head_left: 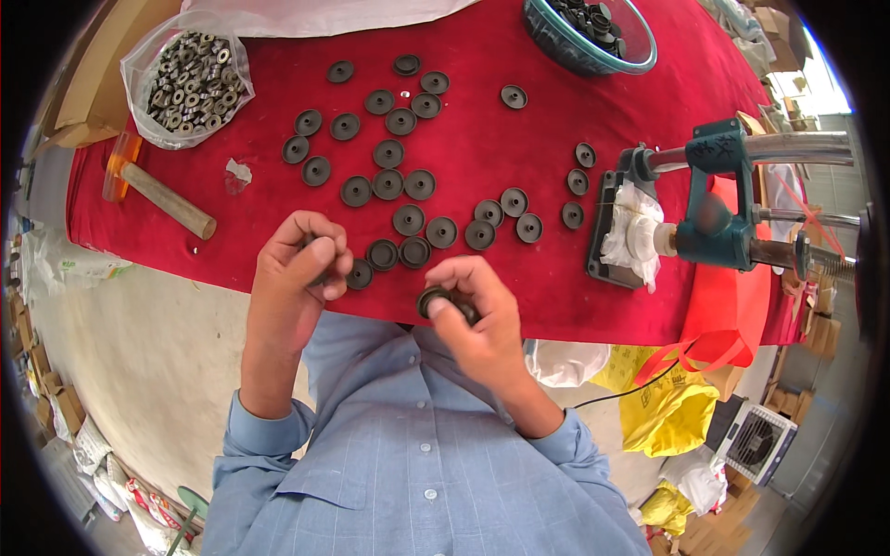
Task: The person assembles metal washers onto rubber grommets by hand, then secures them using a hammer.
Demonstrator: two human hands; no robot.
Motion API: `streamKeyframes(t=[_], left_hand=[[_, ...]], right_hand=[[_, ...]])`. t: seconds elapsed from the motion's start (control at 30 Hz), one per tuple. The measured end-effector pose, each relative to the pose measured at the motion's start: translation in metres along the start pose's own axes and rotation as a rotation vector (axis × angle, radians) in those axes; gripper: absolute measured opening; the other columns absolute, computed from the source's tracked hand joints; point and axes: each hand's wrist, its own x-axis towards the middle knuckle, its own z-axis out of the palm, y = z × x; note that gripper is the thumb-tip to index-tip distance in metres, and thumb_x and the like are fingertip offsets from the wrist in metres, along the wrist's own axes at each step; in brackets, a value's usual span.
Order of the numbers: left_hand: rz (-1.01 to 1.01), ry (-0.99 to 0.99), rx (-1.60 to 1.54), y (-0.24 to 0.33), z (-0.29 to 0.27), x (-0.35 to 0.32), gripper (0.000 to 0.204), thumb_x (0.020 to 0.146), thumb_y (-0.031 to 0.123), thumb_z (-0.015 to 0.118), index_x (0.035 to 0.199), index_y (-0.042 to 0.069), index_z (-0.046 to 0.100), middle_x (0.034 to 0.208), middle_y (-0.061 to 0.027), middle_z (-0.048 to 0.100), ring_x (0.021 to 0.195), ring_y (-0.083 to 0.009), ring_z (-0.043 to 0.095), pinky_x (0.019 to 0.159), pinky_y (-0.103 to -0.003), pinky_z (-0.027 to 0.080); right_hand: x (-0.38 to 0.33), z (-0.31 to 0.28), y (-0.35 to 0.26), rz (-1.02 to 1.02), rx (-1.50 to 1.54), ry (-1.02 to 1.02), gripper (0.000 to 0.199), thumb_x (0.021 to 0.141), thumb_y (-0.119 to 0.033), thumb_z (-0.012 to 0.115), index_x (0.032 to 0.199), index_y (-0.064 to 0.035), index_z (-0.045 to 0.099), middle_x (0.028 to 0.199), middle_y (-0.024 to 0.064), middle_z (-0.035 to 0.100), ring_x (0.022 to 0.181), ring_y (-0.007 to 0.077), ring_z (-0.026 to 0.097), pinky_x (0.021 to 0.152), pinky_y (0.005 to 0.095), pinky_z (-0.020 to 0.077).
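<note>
1. the room has a pale floor (139, 315), with cardboard boxes (69, 408) at the left and yellow bags (663, 398) at the right.
2. the tabletop (556, 301) is covered with red cloth; its near edge curves in front of the person.
3. a green press (718, 204) stands along the right edge.
4. a basin (561, 46) with dark pieces is at the far edge, toward the right corner.
5. a clear bag (137, 97) of metal rings (195, 83) occupies the far left corner.
6. a hammer (167, 196) lies near the left edge.
7. the left hand (301, 264), fingers curled, pinches a dark piece (320, 276), mostly hidden.
8. the right hand (477, 320), half closed over the near edge, grips a dark disc (431, 298).
9. more discs (387, 183) spread from the middle toward the near edge; red cloth shows between them and three beside the press.
</note>
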Motion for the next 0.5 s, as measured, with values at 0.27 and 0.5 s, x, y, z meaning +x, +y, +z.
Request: streamKeyframes(t=[0.27,0.5], left_hand=[[0.733,-0.025,1.512,-0.02,0.021,0.002,0.04,0.075,0.013,0.095,0.104,0.005,0.068,0.087,-0.0083,0.06,0.077,-0.0263,0.061,0.067,-0.038,0.049],[0.621,-0.066,1.484,-0.019,0.02,0.005,0.042,0.076,0.014,0.094,0.111,0.006,0.071,0.093,-0.0101,0.064,0.083,-0.0303,0.063,0.069,-0.041,0.051]], right_hand=[[0.019,-0.003,0.001,-0.138,-0.087,0.0,0.03,0.092,-0.003,0.078,0.12,-0.0031,0.07,0.099,0.0037,0.066,0.077,0.0134,0.065,0.061,0.0279,0.0472],[0.03,0.011,0.009,-0.394,-0.792,0.152,0.038,0.084,-0.009,0.085,0.12,-0.0061,0.072,0.093,0.0072,0.058,0.08,0.0256,0.066,0.063,0.0374,0.0547]])
